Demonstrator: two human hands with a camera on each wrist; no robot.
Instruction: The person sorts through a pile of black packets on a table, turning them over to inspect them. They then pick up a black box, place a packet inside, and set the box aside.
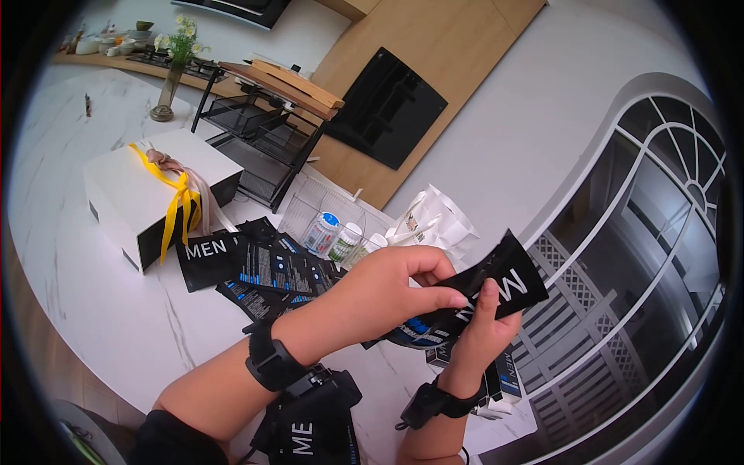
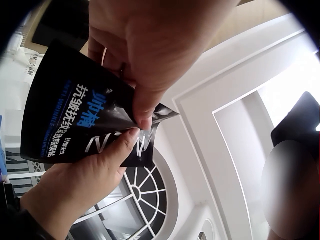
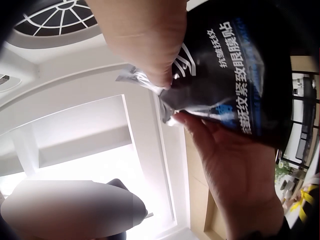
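A black sachet [image 1: 508, 283] with white and blue print is held up in both hands, its edge creased between the thumbs. The left hand [image 1: 395, 291] pinches it from the left side, thumb and fingertips at the crease; the left wrist view shows that hand [image 2: 150, 50] from above. The right hand [image 1: 482, 337] grips the sachet from below, with its thumb on the front, close to the left thumb. In the right wrist view, the sachet's [image 3: 225, 75] shiny corner is bent where the two thumbs meet. Whether it is torn, I cannot tell.
Several black sachets [image 1: 271, 267] lie in a pile beside a white box [image 1: 163, 182] with a yellow ribbon. Behind them are bottles [image 1: 322, 232], a paper bag [image 1: 434, 217] and a black rack [image 1: 263, 139]. Another black pouch [image 1: 314, 434] lies at the near edge.
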